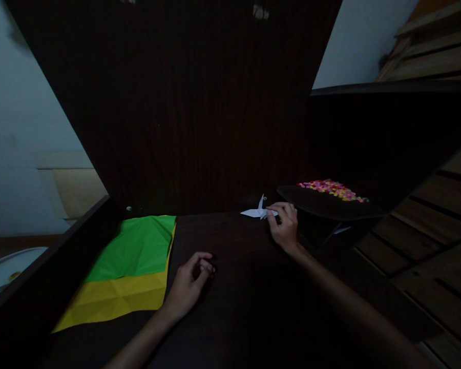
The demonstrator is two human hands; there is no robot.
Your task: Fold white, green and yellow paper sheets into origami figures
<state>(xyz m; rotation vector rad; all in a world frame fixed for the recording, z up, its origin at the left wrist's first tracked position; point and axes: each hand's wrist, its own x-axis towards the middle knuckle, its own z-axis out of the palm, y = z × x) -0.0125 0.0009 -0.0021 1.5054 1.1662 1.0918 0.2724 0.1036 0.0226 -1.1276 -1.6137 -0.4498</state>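
A white folded paper crane (256,212) is at the back of the dark wooden desktop (223,241), its thin neck or tail pointing up. My right hand (284,224) pinches the crane's right side between thumb and fingers. Lower and to the left, my left hand (191,279) hovers over or rests on the desktop with loosely curled fingers, and nothing shows in it. Left of that hand lie a creased green paper sheet (138,247) and, partly under it, a yellow paper sheet (119,302).
Many small pink, red and yellow pieces (332,189) lie on a rounded dark shelf (311,200) at the right. A tall dark panel (200,113) rises behind the desktop. A raised side board (54,256) borders the left. Wooden slats (426,241) stand at far right.
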